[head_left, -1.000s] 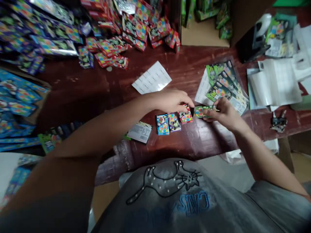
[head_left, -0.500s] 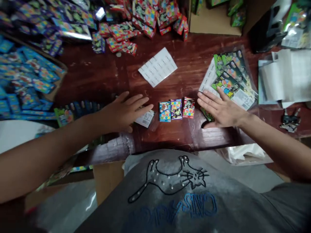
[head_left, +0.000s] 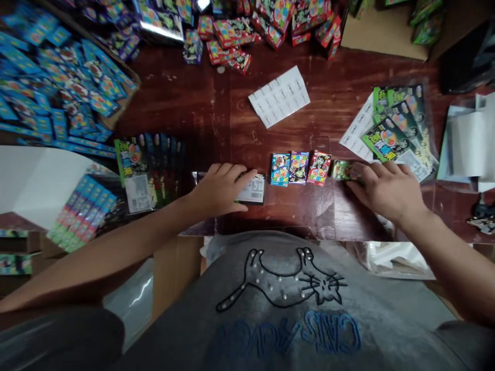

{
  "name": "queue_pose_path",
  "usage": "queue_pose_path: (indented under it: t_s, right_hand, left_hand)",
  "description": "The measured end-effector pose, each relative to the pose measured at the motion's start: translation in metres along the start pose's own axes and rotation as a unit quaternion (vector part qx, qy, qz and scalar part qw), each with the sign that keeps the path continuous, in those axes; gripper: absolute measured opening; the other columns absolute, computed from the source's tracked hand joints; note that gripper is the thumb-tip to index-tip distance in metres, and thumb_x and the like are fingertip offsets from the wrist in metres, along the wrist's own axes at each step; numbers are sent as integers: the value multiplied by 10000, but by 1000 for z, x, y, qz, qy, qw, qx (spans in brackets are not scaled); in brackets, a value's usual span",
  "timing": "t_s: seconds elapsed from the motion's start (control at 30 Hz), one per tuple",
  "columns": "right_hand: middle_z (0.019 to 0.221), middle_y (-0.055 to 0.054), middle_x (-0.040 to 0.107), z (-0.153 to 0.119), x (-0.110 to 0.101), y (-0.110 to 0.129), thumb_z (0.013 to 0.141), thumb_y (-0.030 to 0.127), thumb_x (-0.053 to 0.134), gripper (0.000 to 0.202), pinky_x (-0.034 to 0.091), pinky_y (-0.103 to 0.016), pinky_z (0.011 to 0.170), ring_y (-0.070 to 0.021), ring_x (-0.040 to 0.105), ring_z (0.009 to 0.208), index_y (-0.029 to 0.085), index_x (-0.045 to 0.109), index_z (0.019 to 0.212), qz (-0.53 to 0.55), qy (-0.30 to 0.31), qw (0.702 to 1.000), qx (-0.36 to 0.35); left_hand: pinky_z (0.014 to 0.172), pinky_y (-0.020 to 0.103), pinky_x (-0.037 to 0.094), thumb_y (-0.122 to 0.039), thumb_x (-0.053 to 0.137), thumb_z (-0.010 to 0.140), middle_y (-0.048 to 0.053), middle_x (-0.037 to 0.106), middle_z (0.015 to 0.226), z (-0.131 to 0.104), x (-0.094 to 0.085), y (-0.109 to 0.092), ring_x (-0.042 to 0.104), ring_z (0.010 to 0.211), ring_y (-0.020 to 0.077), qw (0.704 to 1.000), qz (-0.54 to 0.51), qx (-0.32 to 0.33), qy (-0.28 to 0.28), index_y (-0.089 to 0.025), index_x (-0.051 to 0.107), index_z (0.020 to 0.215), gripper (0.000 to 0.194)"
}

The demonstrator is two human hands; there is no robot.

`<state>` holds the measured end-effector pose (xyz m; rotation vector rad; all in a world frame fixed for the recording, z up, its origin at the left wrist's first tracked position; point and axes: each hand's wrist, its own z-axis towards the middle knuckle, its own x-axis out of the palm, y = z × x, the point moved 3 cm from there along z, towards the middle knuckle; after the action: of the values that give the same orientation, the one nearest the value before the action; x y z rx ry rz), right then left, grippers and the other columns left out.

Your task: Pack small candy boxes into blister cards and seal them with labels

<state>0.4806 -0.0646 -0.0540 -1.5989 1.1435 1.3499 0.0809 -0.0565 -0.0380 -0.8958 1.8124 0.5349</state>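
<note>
My left hand (head_left: 222, 190) rests on a clear bag with a white label (head_left: 253, 189), its thumb and fingers apart, the palm down. To its right a blue packet (head_left: 280, 169), a purple packet (head_left: 299, 167) and a red packet (head_left: 319, 168) lie in a row on the wooden table (head_left: 232, 113). Right of the red one, the bent fingers of my right hand (head_left: 381, 188) close on a green packet (head_left: 342, 170), which lies on the table with its right end under the fingertips.
A white sticker sheet (head_left: 279, 96) lies beyond the row. Green bagged cards (head_left: 394, 129) are at the right, more bagged cards (head_left: 137, 175) at the left. Piles of blue packets (head_left: 73, 82) and red packets (head_left: 235, 32) lie farther back. Keys (head_left: 483, 214) sit at the right edge.
The view has shifted left. My right hand has gone from lying flat with spread fingers to bent fingers on the green packet. My left hand has settled on the labelled bag.
</note>
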Motion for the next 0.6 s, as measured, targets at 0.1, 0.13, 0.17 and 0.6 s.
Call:
queue_pose_path:
  t_s: [0.1,0.13,0.17,0.6]
  right_hand:
    - [997,-280,773,2,3,13,991,814,447,773,508,-495,775,-454,724,1030,134,704,1254,13,-8,991,133]
    - [953,-277,767,5,4,18,956,884,429,841,502,-479,741,-444,728,971,136,702,1224,19,-10,988,156]
    - [917,-269,760,10,3,21,925,939,401,900,499,-473,726,-431,726,919,139,704,1202,24,-12,985,169]
    - [1703,-200,475,93,-18,93,938,543,636,866,397,-674,1175,-466,472,1459,206,383,1696,59,45,958,-278]
  left_hand:
    - [1071,550,467,-607,823,864,235,633,1494,-6,10,-13,589,1301,441,999,-8,-49,-19,-179,467,1666,977]
    - [1066,556,471,-621,821,863,237,635,1484,-10,14,-18,590,1291,443,997,-16,-70,-25,-181,463,1666,983]
    - [1067,564,473,-629,818,865,241,630,1485,-14,19,-21,588,1292,447,995,-25,-91,-32,-179,456,1666,988]
    - [1326,623,244,-458,832,893,227,282,1812,19,-3,-25,317,1633,450,978,-150,-20,-142,-188,302,1732,1029]
